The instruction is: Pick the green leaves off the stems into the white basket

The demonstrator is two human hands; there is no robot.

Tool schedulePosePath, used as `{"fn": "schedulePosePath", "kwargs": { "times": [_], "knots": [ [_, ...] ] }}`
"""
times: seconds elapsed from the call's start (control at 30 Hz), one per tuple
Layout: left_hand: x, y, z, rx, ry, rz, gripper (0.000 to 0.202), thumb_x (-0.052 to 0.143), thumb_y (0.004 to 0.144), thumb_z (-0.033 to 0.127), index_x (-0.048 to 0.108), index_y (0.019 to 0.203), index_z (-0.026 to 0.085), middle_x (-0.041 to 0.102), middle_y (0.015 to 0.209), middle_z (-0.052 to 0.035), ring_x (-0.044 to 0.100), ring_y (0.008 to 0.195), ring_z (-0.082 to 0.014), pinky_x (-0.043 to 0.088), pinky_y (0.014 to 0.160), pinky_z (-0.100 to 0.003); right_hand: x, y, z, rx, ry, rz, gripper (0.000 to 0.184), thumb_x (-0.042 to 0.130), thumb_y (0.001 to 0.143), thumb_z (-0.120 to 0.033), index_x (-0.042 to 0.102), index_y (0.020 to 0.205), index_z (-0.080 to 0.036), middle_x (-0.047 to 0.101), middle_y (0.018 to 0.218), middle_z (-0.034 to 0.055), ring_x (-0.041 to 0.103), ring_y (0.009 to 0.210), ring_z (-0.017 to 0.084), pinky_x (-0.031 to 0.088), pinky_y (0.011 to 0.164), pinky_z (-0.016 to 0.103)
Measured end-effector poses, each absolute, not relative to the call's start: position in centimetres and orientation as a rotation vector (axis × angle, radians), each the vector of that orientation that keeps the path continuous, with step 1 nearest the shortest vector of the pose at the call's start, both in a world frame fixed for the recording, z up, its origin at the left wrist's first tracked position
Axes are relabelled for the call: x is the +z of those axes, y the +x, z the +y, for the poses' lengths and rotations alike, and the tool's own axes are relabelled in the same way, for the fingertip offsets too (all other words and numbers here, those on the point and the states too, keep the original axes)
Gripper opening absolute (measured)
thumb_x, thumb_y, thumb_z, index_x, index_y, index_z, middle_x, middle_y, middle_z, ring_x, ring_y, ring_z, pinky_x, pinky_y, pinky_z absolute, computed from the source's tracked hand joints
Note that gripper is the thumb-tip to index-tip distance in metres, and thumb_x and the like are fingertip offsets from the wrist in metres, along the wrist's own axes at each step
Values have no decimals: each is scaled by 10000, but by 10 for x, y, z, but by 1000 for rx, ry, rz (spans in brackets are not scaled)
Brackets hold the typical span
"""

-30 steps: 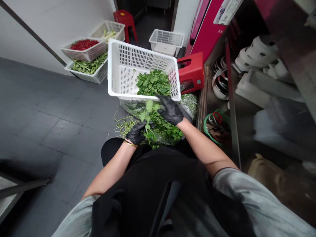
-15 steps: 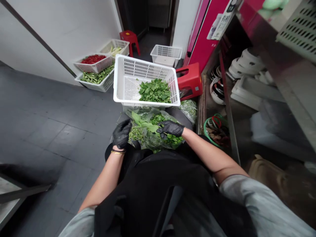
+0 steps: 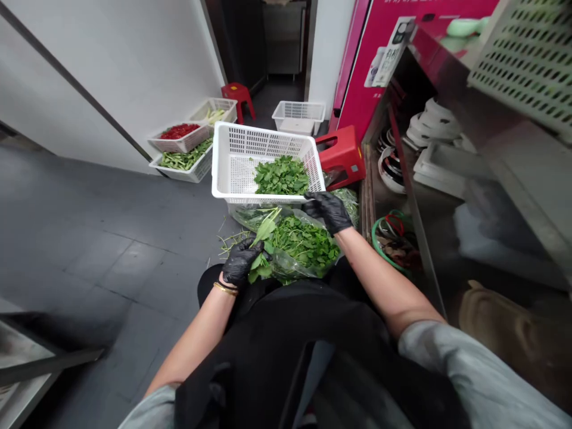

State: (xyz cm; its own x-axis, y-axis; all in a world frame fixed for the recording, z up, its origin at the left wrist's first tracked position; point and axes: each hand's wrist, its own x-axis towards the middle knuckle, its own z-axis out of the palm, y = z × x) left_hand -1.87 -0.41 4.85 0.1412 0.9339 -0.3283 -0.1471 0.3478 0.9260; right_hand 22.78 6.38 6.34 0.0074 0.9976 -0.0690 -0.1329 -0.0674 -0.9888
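Note:
Both my hands wear black gloves. My left hand is closed around a leafy green sprig just above my lap. My right hand reaches to the near rim of a white slotted basket; its fingers are curled, and whether they hold leaves I cannot make out. Picked green leaves are piled in the basket's right half. A clear plastic bag of leafy greens lies between my hands, below the basket.
Bare stems litter the grey tile floor by the bag. A red stool lies tipped right of the basket. White baskets of red chillies and green beans stand by the wall. A metal shelf with dishes runs along the right.
My right hand has risen from the bag of greens to the basket's near rim. My left hand now grips a sprig near my lap. The camera has tilted upward.

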Motion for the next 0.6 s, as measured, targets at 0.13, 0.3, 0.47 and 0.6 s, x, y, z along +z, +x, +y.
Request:
{"fn": "schedulePosePath", "kwargs": {
  "times": [0.13, 0.3, 0.47, 0.6],
  "knots": [
    [46, -9, -5, 1068, 939, 1234, 368, 825, 560, 420, 700, 791, 164, 687, 635, -14, 629, 587, -173, 502, 613, -295, 52, 205, 40, 1424, -1197, -1247, 451, 718, 678, -381, 623, 1065, -169, 676, 724, 16, 593, 532, 111, 418, 432, 200],
    [34, 3, -8, 1119, 1135, 1393, 367, 862, 481, 374, 721, 762, 184, 719, 753, -28, 651, 739, -194, 510, 683, -284, 51, 169, 39, 1553, -1124, -1349, 493, 783, 607, -408, 664, 1008, -146, 639, 653, -8, 541, 486, 93, 455, 451, 213],
    [48, -5, -15, 1002, 972, 1346, 415, 874, 459, 411, 715, 744, 154, 675, 617, -12, 584, 532, -147, 478, 544, -272, 52, 193, 50, 1893, -963, -1416, 446, 832, 531, -389, 674, 856, -128, 658, 655, 7, 593, 557, 118, 471, 467, 207],
    [60, -7, -20, 1005, 884, 1341, 384, 877, 465, 401, 709, 708, 155, 651, 572, 6, 568, 497, -135, 468, 519, -265, 45, 219, 48, 1929, -783, -1131, 394, 840, 517, -368, 608, 750, -151, 643, 615, -7, 575, 520, 104, 460, 475, 212]
  ]
}}
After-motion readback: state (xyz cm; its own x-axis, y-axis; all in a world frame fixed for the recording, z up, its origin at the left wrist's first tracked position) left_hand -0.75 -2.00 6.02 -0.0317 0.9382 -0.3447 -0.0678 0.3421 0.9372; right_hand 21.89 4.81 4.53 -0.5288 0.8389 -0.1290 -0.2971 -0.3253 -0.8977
